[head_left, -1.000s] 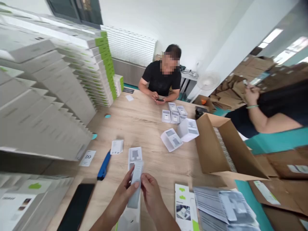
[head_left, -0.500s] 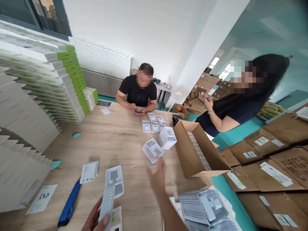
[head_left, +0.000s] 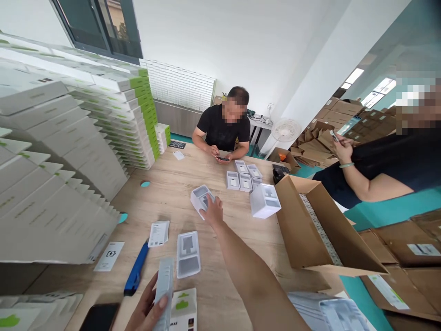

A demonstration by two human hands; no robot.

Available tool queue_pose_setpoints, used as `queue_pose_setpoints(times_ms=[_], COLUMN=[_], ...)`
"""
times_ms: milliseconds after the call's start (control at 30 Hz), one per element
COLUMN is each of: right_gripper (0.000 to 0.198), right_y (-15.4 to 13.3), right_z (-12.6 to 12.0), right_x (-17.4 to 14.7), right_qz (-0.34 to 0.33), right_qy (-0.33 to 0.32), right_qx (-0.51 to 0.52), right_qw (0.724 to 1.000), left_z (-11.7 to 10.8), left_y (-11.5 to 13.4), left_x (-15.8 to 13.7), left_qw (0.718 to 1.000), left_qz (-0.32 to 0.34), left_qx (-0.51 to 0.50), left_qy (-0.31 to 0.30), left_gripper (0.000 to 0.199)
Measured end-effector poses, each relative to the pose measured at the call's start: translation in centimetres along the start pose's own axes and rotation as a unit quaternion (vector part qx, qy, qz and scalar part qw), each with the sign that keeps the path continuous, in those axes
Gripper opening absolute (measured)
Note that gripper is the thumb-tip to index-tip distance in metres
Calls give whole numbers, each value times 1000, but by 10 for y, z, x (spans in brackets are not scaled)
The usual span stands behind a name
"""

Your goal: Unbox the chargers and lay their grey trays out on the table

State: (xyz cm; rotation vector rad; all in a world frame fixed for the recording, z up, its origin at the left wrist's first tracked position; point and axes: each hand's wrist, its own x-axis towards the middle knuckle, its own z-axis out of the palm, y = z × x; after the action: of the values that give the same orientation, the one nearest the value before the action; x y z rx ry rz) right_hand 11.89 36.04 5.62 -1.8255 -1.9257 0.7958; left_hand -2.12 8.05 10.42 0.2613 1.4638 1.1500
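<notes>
At the bottom, my left hand [head_left: 149, 309] grips a pale plastic tray [head_left: 164, 287], seen nearly edge-on, with the thumb across its near side. My right hand [head_left: 212, 210] reaches out over the table, its fingers closed on the near right edge of a white compartment tray [head_left: 198, 197], which looks like a small stack. Between the hands a single white insert tray [head_left: 188, 254] lies flat on the wood. A white box with green print [head_left: 184, 308] lies just right of my left hand.
A blue utility knife [head_left: 137, 269], printed cards [head_left: 159, 233] and a dark phone [head_left: 99, 317] lie at left. Tall stacks of white boxes [head_left: 103, 110] line that side. An open carton [head_left: 292, 225] stands at right. One person [head_left: 223, 128] sits opposite; another [head_left: 372, 170] stands at right.
My right hand has reached the white compartment tray and moved it left, away from the taller stack. The view has swung left. My left hand keeps its hold on the pale tray.
</notes>
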Motion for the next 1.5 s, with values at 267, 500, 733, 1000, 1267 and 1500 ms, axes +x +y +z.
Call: queue_pose_setpoints(times_ms=[267,500,733,1000,1267,1500], right_gripper=[40,50,28,23,26,17], right_y=[-35,-26,-18,-2,80,70], right_z=[-5,5,-16,-14,-8,-19], right_x=[-103,-232,-245,-242,-158,-164], right_qz=[-47,46,59,-3,147,107], right_qy=[-104,-162,-96,120,107,39], right_qx=[164,493,516,353,331,377], right_qw=[980,854,849,928,926,919], left_z=[-4,19,41,61,47,50], left_y=[11,11,0,-10,4,-4], left_x=[6,-10,-24,-6,27,28], left_qw=[999,991,987,997,997,997], left_qz=[3,42,43,60,46,5], left_qx=[-42,-5,8,-21,-54,-74], left_qy=[31,-124,-152,-52,17,-31], left_gripper=[92,57,54,52,43,40])
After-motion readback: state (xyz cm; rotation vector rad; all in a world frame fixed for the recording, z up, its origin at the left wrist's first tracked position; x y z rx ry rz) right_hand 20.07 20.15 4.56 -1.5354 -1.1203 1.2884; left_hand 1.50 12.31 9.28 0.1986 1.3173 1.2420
